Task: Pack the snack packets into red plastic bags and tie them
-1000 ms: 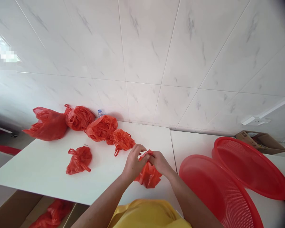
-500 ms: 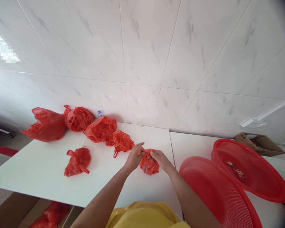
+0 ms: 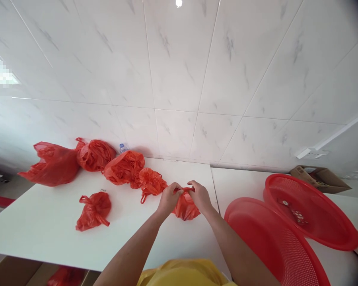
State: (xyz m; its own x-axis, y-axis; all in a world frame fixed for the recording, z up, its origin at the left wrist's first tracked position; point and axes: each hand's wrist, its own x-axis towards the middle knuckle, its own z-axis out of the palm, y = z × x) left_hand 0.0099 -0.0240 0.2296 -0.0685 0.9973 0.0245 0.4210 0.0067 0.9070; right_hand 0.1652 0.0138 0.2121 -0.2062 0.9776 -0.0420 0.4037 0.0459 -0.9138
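A small red plastic bag [image 3: 185, 208] rests on the white table [image 3: 47, 230] in front of me. My left hand [image 3: 168, 198] pinches its top from the left. My right hand [image 3: 199, 195] pinches the same top from the right, and the fingertips of both hands nearly meet over the bag's twisted handles. Both hands are closed on the bag. A tied red bag [image 3: 93, 210] lies alone to the left.
Several filled red bags [image 3: 123, 167] line the back of the table against the tiled wall, with a small bottle [image 3: 123, 147] behind them. Two big red mesh baskets [image 3: 310, 214] sit at the right. A cardboard box [image 3: 319, 178] stands behind them.
The bag has gone from hanging at the table's near edge to resting on the table further in. My hands have drawn closer together at its top.
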